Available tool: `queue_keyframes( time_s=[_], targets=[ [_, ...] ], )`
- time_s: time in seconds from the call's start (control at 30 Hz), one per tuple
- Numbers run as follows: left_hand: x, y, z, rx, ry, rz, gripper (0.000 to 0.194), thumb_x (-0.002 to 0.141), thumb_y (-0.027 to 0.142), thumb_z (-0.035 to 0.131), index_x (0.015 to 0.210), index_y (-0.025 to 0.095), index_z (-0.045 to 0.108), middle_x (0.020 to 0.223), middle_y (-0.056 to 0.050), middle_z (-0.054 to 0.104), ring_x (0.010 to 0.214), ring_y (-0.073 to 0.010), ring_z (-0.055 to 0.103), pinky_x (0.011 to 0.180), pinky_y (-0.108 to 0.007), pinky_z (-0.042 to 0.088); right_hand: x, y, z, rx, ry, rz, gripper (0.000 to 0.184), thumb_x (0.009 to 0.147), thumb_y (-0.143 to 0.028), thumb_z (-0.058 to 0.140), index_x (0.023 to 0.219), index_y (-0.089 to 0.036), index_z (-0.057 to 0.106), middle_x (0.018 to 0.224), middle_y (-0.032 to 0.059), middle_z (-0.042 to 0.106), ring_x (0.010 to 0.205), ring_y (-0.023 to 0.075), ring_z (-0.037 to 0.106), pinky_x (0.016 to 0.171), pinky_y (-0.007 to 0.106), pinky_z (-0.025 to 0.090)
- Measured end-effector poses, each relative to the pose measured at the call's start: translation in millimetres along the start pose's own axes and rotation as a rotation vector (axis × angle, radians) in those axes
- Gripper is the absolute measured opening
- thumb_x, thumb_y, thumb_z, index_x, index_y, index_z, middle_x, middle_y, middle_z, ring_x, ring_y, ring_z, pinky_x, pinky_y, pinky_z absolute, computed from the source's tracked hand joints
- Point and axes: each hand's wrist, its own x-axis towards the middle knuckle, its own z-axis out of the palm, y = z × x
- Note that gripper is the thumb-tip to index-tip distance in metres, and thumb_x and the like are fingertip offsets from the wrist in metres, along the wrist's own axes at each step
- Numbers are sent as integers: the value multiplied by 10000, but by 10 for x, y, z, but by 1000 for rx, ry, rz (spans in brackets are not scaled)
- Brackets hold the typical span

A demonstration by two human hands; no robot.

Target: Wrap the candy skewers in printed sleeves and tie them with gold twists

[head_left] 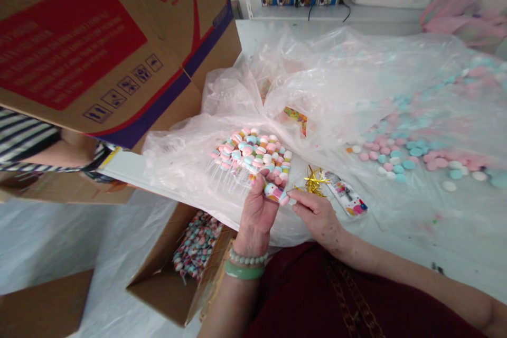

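Observation:
My left hand (257, 211) is raised at the table's front edge, its fingers closed round a small clear packet of pastel candy discs (276, 193). My right hand (317, 214) pinches the right end of the same packet. Just beyond lies a heap of pink, blue and white candy skewers (253, 153) on crumpled clear plastic sheeting (317, 84). A bunch of gold twist ties (315, 182) and a printed packet (348, 198) lie to the right of my hands. Bead and green bangle bracelets circle my left wrist.
Loose pastel candy discs (407, 156) are spread under the plastic at the right. A large printed cardboard box (99, 37) is held up at the upper left by another person in a striped sleeve (24, 140). An open carton of packed candy sticks (196, 245) stands on the floor below.

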Motion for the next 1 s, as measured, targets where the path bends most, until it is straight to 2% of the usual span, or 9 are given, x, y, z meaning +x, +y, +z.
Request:
queue_keyframes(
  time_s=[0.13,0.27,0.37,0.47,0.53,0.63,0.77,0.87,1.0],
  targets=[
    [2,-13,-1,56,-48,-23,111,808,232,672,831,129,637,735,-7,547,687,-108,547,712,-265,493,-21,46,-6,-59,-72,-147,288,874,-157,486,1048,-249,697,1009,39,711,951,187,644,860,311,495],
    [-7,-39,-38,143,-127,-40,194,784,304,698,873,143,637,709,-1,534,651,-122,544,641,-260,478,-14,65,6,-62,-80,-164,279,877,-164,474,1020,-261,693,979,34,704,922,180,637,834,308,491],
    [-8,-80,-53,171,-125,-24,225,783,337,698,894,152,634,722,-3,540,638,-117,536,594,-242,455,34,83,15,72,7,0,215,817,-171,512,947,-232,671,822,6,674,771,157,614,715,275,479],
    [4,-114,-61,164,-124,-13,245,776,347,706,903,149,637,753,-16,553,684,-125,548,601,-239,446,96,101,-7,184,91,229,88,744,-212,564,813,-204,617,585,-55,511,545,115,467,522,229,365],
    [17,-121,-67,145,-140,-1,248,758,337,727,908,160,637,770,-15,554,723,-138,555,602,-245,442,126,94,-32,212,98,310,45,711,-235,584,691,-196,576,550,-61,459,530,103,414,499,223,310],
    [39,-117,-70,111,-142,58,228,730,284,756,895,180,638,782,0,553,754,-135,555,651,-264,459,137,34,-49,276,26,391,131,682,-253,582,579,-187,534,527,-53,453,520,92,389,488,222,282],
    [37,-120,-41,143,-97,112,238,710,280,772,878,168,645,747,15,556,696,-102,543,747,-282,475,106,-82,-2,586,-145,605,132,661,-303,583,625,-187,532,461,-84,397,404,57,273,402,211,168],
    [3,-139,-18,229,-101,72,305,709,353,766,910,163,639,710,20,547,624,-100,532,669,-265,474,86,-128,36,750,-210,720,166,628,-314,623,641,-185,520,434,-100,385,355,34,204,374,210,85],
    [-28,-182,-36,239,-74,-23,348,742,412,729,967,168,624,702,26,556,586,-93,535,667,-266,485,94,-136,33,861,-215,738,196,636,-315,650,639,-180,508,425,-106,371,339,23,166,360,211,53]
  ],
)
